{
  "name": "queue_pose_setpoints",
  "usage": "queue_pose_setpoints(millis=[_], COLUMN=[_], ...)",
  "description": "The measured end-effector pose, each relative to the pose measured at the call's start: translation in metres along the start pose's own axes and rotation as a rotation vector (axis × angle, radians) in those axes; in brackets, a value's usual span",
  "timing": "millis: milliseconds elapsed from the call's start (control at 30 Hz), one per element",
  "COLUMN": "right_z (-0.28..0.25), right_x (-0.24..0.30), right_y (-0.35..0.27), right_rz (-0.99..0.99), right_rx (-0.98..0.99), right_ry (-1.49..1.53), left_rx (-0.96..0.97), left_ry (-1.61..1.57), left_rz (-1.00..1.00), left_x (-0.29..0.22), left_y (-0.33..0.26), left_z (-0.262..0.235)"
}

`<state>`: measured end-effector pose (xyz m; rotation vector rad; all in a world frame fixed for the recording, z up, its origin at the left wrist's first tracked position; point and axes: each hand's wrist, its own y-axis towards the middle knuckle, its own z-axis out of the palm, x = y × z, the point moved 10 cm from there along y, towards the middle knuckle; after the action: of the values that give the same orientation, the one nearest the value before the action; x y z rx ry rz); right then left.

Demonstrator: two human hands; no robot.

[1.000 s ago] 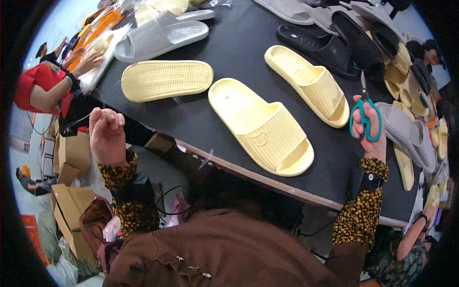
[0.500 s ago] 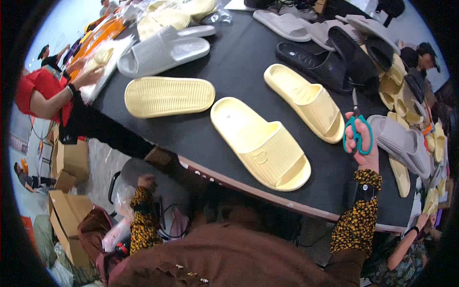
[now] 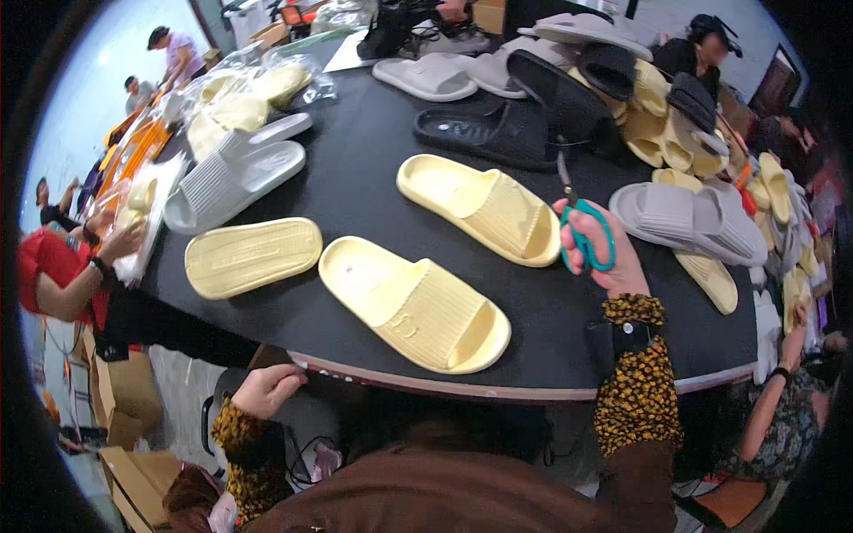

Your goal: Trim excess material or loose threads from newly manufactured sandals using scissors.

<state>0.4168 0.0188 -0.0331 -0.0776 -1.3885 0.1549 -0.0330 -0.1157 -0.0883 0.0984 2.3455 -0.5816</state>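
Note:
My right hand (image 3: 613,253) grips teal-handled scissors (image 3: 569,188), its fingers through the handle loops. The blades point away from me, just right of a pale yellow slide sandal (image 3: 475,206). Nearer me lies another yellow slide (image 3: 418,302) with an embossed mark on its strap. To its left, a yellow sole (image 3: 253,256) shows its ridged underside. My left hand (image 3: 267,391) is closed in a loose fist beside the table's front edge, with nothing visible in it.
Grey slides (image 3: 235,182) lie at the left and a grey slide (image 3: 689,218) at the right. Black slides (image 3: 498,133) are behind. A mixed sandal pile (image 3: 657,133) covers the far right. Another person's arm (image 3: 80,284) reaches in at left. Cardboard boxes (image 3: 133,391) stand on the floor.
The view has turned right, so the sandals sit further left in it. My left hand has risen from below the table to its edge. My right hand still holds the scissors.

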Motion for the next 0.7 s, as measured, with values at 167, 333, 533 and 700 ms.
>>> queue_pose_setpoints(millis=[167,333,533,700], right_z=[-0.008,-0.013,-0.011,-0.010], right_x=[-0.001,0.003,0.001,0.002], right_y=[0.002,0.000,0.003,0.001], right_rz=[-0.017,-0.037,-0.072,-0.086], right_rx=[0.018,0.033,0.098,0.108], right_ry=[-0.012,0.015,0.066,0.066], left_rx=[-0.006,-0.278,0.134,0.254], left_ry=[-0.085,0.321,-0.122,-0.481], left_rz=[0.485,0.704,0.483,0.412], left_x=[-0.149,-0.204,-0.214,-0.236], left_y=[0.009,0.054,0.112,0.141], left_z=[-0.013,0.000,0.048,0.049])
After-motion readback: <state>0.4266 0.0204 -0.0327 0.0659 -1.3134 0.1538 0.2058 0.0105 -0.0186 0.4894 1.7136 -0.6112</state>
